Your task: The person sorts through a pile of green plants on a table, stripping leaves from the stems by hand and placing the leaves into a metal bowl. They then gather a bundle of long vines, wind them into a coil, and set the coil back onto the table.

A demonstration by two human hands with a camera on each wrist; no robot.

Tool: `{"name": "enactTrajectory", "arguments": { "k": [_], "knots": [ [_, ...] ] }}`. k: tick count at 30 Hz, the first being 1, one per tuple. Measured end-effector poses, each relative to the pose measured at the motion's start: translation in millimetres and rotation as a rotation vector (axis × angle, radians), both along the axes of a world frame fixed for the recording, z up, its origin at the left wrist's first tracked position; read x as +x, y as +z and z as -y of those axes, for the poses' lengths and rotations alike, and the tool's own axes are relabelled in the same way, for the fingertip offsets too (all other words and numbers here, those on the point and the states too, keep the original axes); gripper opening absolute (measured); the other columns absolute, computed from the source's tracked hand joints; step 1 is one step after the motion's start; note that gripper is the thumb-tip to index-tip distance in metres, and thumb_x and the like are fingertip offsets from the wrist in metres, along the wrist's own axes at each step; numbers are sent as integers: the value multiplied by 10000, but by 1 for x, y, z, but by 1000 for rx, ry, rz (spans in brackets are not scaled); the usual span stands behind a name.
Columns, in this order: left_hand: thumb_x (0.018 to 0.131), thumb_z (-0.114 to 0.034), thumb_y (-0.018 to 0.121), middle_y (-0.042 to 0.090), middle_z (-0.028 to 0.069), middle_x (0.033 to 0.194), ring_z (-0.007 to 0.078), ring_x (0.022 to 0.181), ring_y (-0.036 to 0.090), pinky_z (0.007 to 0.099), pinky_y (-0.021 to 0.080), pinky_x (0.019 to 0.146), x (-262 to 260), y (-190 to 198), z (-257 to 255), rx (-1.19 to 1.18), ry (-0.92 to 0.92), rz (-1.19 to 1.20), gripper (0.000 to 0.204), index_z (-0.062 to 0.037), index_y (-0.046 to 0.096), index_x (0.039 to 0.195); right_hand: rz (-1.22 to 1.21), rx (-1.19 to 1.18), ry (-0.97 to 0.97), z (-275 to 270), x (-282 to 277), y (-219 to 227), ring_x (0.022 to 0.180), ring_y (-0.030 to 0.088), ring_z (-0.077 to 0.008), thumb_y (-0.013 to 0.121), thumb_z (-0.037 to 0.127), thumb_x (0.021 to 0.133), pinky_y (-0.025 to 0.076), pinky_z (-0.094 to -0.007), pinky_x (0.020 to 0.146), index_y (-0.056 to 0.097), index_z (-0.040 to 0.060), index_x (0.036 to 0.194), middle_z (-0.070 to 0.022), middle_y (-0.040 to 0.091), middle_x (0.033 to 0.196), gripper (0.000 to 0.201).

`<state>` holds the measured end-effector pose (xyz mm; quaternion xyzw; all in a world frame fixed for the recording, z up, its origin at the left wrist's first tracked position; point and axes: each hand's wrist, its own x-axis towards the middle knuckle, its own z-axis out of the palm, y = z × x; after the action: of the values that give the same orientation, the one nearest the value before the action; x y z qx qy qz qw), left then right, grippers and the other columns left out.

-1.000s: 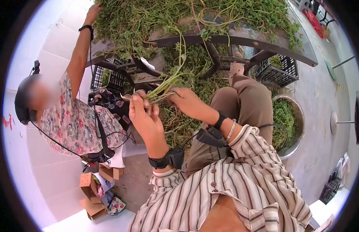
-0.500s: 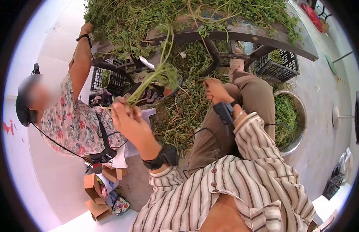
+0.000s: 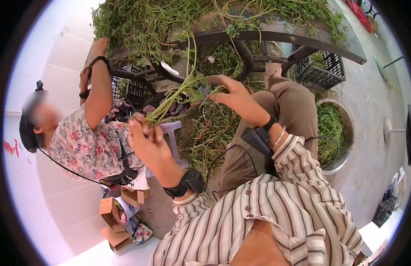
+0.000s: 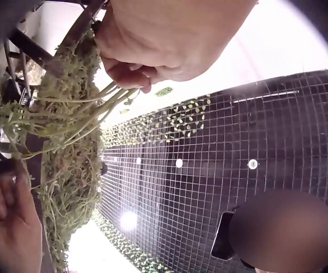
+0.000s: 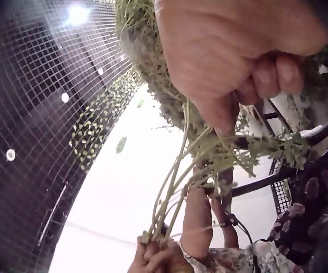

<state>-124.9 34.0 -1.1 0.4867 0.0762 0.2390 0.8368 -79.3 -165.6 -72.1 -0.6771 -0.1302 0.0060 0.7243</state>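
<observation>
Right hand [image 3: 234, 95] is back up from the knee pinching the leafy tips while left hand [image 3: 143, 133] grips the stems [image 3: 170, 104] bunch — keep stem ends level, pull gently.

Left hand [image 3: 145, 135] fingers curled; right hand [image 3: 235, 95] raised, fingers pinching.

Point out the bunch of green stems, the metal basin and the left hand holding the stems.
bunch of green stems [image 3: 172, 101], head view, mid-stalks.
metal basin [image 3: 346, 153], head view, rim.
left hand [image 3: 143, 135], head view, knuckles.
</observation>
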Motion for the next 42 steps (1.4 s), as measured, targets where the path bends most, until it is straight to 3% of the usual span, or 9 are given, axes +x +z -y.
{"name": "enactTrajectory", "arguments": {
  "k": [2, 6, 9, 12, 18, 23, 30, 38, 42],
  "knots": [
    [914, -243, 501, 339, -31, 611, 35, 467, 257, 178, 247, 381, -2, 2, 2, 11, -15, -9, 218, -27, 492, 887, 173, -9, -66, -8, 2, -6, 862, 597, -194, 585, 119, 753, 448, -299, 786, 475, -35, 1155, -122, 600, 928, 444],
    [906, -230, 515, 375, -25, 617, 26, 465, 284, 169, 258, 367, -5, 1, 3, 24, -89, 34, 203, -33, 504, 860, 178, -148, -171, -8, 4, -5, 954, 563, -220, 615, 147, 731, 442, -313, 815, 449, -28, 1177, -146, 570, 1024, 507],
    [898, -213, 528, 435, -13, 650, 18, 473, 321, 161, 275, 359, -7, 1, 4, 3, -91, 59, 186, -36, 517, 841, -9, 62, -111, 0, 5, -3, 1030, 518, -252, 628, 184, 725, 415, -333, 866, 430, -20, 1191, -160, 533, 1109, 545],
    [908, -215, 509, 388, -25, 638, 23, 468, 290, 164, 264, 364, -9, 7, 10, 15, -47, 39, 189, -33, 501, 857, 93, -50, -236, 1, 7, -12, 1005, 528, -258, 637, 197, 716, 400, -341, 878, 445, -11, 1174, -153, 552, 1085, 539],
    [906, -212, 513, 400, -24, 657, 20, 486, 304, 161, 271, 370, -11, 4, 11, 35, -70, 52, 176, -43, 500, 854, 63, -75, -26, -3, -1, -7, 935, 547, -243, 638, 196, 712, 410, -329, 837, 517, -5, 1103, -135, 582, 1022, 456],
    [892, -200, 536, 484, -6, 736, 7, 521, 363, 157, 291, 370, -19, 6, 10, 58, -65, 45, 158, -56, 505, 836, 85, -1, -102, 3, -1, -16, 893, 553, -199, 576, 166, 774, 422, -312, 786, 541, -11, 1072, -122, 591, 974, 349],
    [895, -234, 533, 383, -30, 620, 20, 465, 289, 161, 257, 366, -24, 1, 14, 75, -38, 63, 206, -40, 510, 831, 53, 167, -55, 1, -16, -9, 801, 570, -167, 540, 134, 799, 446, -317, 725, 503, 6, 1128, -89, 597, 899, 355],
    [905, -231, 515, 334, -42, 601, 18, 455, 253, 161, 252, 382, -45, -1, 21, 137, -133, 54, 220, -22, 499, 837, 276, -425, -112, -8, -28, -10, 700, 541, -381, 538, 125, 774, 436, -419, 611, 528, 25, 944, -197, 557, 724, 197],
    [908, -191, 508, 429, -17, 674, 23, 478, 291, 160, 263, 388, -40, -2, 24, 207, -63, 72, 184, -22, 501, 834, 335, -496, -188, -13, -22, -33, 646, 543, -375, 530, 119, 772, 419, -458, 577, 519, 10, 834, -192, 546, 662, 126]
  ]
}}
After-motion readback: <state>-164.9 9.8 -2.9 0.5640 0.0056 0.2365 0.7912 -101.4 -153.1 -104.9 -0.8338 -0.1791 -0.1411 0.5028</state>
